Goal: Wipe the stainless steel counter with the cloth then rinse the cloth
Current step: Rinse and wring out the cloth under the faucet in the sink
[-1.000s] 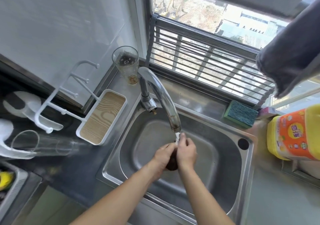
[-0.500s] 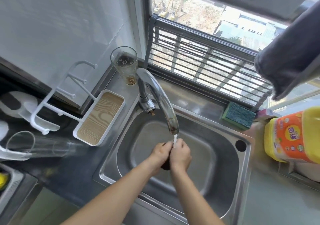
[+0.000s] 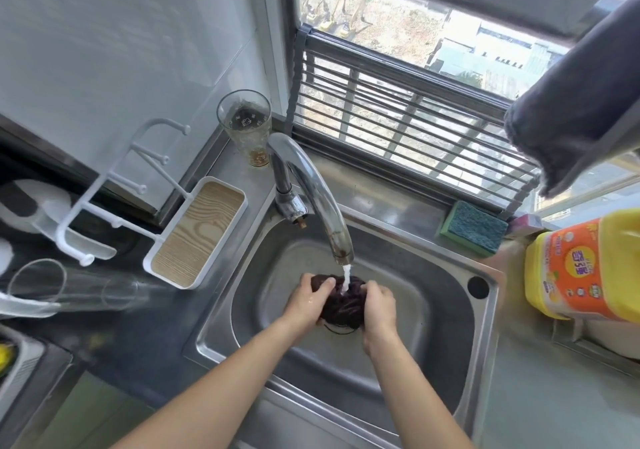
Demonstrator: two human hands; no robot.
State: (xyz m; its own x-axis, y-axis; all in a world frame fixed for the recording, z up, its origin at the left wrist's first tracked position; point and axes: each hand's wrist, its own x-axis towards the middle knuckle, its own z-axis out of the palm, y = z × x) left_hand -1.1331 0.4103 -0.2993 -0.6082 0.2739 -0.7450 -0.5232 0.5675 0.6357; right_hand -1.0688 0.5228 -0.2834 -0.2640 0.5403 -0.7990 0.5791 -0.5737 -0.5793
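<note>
A dark, bunched-up cloth (image 3: 341, 305) is held over the middle of the stainless steel sink (image 3: 446, 310), right under the tap (image 3: 313, 199). A thin stream of water (image 3: 346, 277) falls from the spout onto the cloth. My left hand (image 3: 306, 301) grips the cloth's left side and my right hand (image 3: 379, 306) grips its right side. The cloth covers most of the drain below it. The steel counter (image 3: 540, 403) runs along the right of the sink.
A drinking glass (image 3: 246, 126) stands behind the tap. A white tray rack (image 3: 197, 232) sits left of the sink, with a glass (image 3: 69, 286) lying beside it. A green sponge (image 3: 474, 228) and a yellow detergent bottle (image 3: 585, 268) are at the right. A grey towel (image 3: 568, 116) hangs above.
My hands have spread apart, so the dark cloth shows between them under the water. Before, they were pressed together around it.
</note>
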